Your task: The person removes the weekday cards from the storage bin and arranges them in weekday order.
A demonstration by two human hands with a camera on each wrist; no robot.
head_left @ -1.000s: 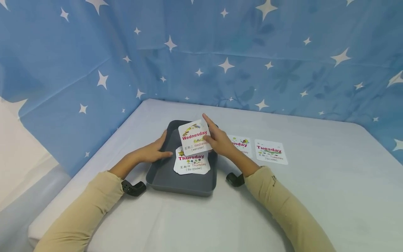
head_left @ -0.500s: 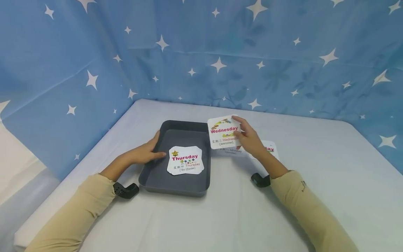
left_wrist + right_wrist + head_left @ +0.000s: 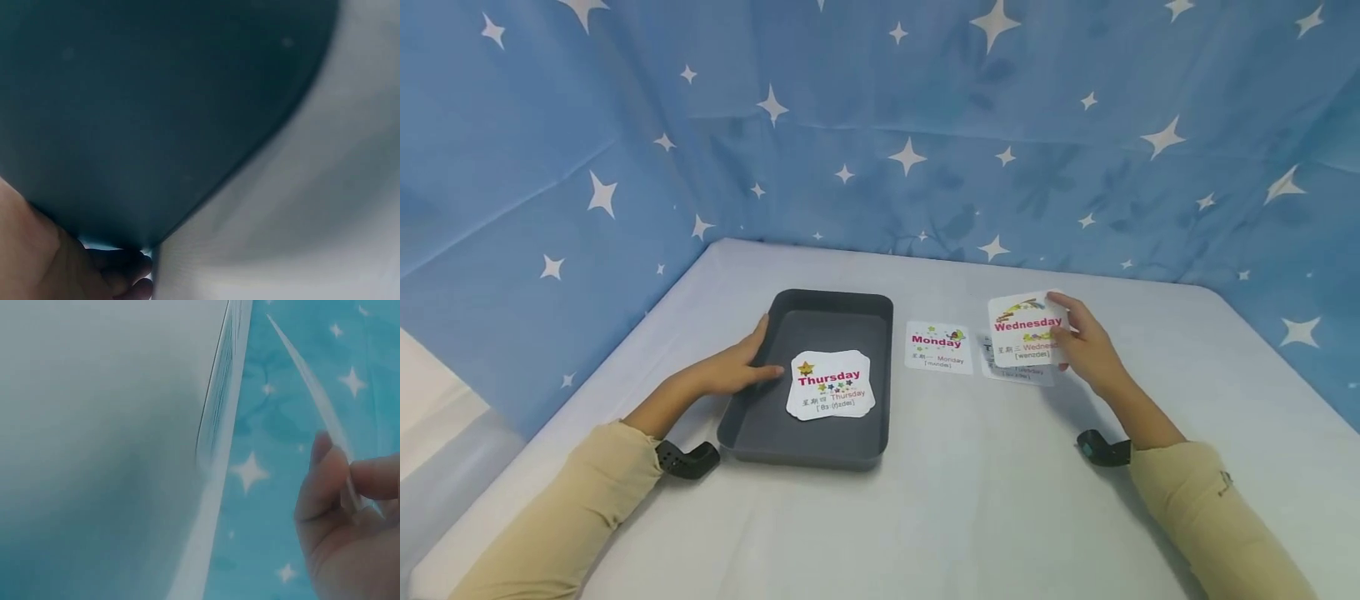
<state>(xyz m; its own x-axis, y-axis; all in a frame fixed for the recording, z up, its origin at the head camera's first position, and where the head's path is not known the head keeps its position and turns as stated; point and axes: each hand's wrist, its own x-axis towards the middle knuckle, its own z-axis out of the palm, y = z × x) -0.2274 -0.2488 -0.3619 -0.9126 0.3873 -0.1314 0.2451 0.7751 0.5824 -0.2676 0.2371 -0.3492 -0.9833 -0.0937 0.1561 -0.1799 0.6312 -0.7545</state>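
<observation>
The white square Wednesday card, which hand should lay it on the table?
Probably the right hand: it pinches the card above the white table, while the left hand, farther off, grips the rectangular grey tray.

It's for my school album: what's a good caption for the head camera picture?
Right hand holds the Wednesday card over the Tuesday card; left hand grips the gray tray.

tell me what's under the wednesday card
The Tuesday card shows along its left edge and bottom; the Wednesday card, held above, covers the rest.
</observation>
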